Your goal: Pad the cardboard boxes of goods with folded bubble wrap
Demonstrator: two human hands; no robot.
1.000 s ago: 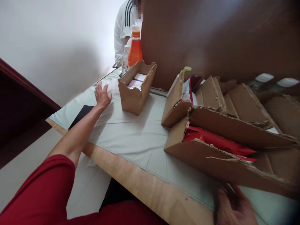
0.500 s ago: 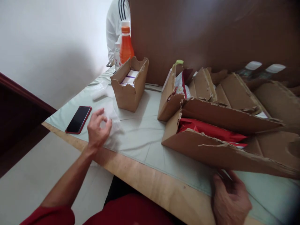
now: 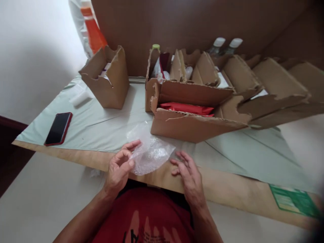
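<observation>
A clear bubble wrap bag [image 3: 154, 153] hangs over the table's front edge, its left side pinched between the thumb and fingers of my left hand [image 3: 120, 167]. Close to the bag's right corner is my right hand [image 3: 188, 175], fingers apart and slightly curled, with nothing in it. Just behind the bag stands a long cardboard box [image 3: 192, 126] with a red packet [image 3: 187, 108] inside.
A phone [image 3: 58, 128] lies at the left, near a rolled white plastic piece [image 3: 81, 98]. A smaller carton [image 3: 113, 81] stands before an orange bottle [image 3: 93, 32]. Several open cartons [image 3: 205, 69] line the back. A green packet [image 3: 293, 200] lies at the right edge.
My left hand has moved right with the bubble wrap bag, away from the phone. My right hand has come left from beside the long box toward the bag. The view has turned right.
</observation>
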